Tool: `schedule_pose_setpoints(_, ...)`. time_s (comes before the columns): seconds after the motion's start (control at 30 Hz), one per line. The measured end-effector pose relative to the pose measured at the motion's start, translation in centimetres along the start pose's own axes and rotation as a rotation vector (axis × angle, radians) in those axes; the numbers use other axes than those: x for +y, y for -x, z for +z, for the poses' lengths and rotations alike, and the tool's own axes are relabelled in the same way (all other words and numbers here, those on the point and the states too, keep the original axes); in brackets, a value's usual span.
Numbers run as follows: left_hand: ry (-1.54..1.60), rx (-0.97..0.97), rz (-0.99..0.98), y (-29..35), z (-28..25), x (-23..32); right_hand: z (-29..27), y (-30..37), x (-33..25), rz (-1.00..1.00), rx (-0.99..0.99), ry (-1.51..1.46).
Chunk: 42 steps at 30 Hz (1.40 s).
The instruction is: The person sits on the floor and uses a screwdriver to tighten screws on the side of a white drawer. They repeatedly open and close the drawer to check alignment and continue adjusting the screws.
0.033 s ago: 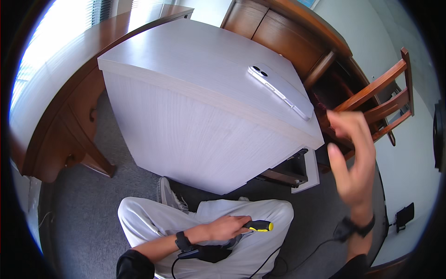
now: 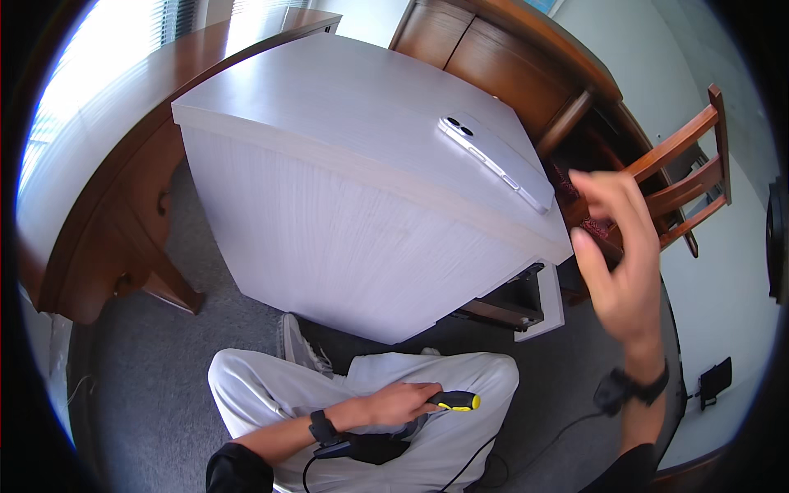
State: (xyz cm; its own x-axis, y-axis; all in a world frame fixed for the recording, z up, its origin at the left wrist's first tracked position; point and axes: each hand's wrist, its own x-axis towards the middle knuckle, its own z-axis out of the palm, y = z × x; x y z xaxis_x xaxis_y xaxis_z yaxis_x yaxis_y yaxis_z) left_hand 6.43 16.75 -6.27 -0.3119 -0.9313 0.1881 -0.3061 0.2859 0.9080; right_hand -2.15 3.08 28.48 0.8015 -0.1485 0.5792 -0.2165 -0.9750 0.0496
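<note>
Two hands | left hand [image 2: 400,403] grips rubbery yellow-black screwdriver [image 2: 454,401] | right hand [image 2: 620,255] raised, spread, empty

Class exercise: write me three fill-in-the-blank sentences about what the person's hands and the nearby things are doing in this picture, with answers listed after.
1. The left hand grips a screwdriver with a black and ____ handle.
2. The right hand is raised and holds ____.
3. The white phone lies on the pale ____.

Answers: yellow; nothing; cabinet

A slim white smartphone [image 2: 496,161] lies on the pale wood-grain desk [image 2: 329,164] near its right edge. A brown wooden chair [image 2: 678,177] stands right of the desk, a brown wooden cabinet [image 2: 501,57] behind it.
</note>
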Motion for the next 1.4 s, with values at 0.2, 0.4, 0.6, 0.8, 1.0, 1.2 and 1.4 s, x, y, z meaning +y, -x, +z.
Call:
schedule_pose_setpoints(0.2, 0.043, -0.08, -0.113, 0.5, 0.7, -1.5, 4.5, -7.0, 3.1, 0.198, -0.201, -0.028)
schedule_pose_setpoints(0.4, 0.066, -0.042, -0.014, 0.6, 0.6, -1.4, 6.4, -9.8, 2.8, 0.228, -0.383, 0.121)
schedule_pose_setpoints(0.6, 0.068, -0.036, -0.052, 0.8, -0.1, -1.0, 6.7, -10.3, 3.1, 0.287, -0.426, 0.112)
schedule_pose_setpoints(0.8, 0.048, -0.061, -0.081, 0.8, -0.2, -0.9, 6.7, -10.4, 3.8, 0.281, -0.458, 0.088)
schedule_pose_setpoints(1.0, 0.077, 0.019, -0.039, 0.9, 0.2, -1.2, 6.6, -10.5, 4.1, 0.241, -0.427, 0.023)
schedule_pose_setpoints(1.2, 0.031, 0.02, -0.029, 0.9, 0.3, -1.3, 6.2, -10.9, 4.0, 0.241, -0.448, 0.017)
schedule_pose_setpoints(1.4, 0.047, 0.018, -0.022, 0.9, 0.4, -1.3, 6.2, -10.9, 4.1, 0.219, -0.439, 0.026)
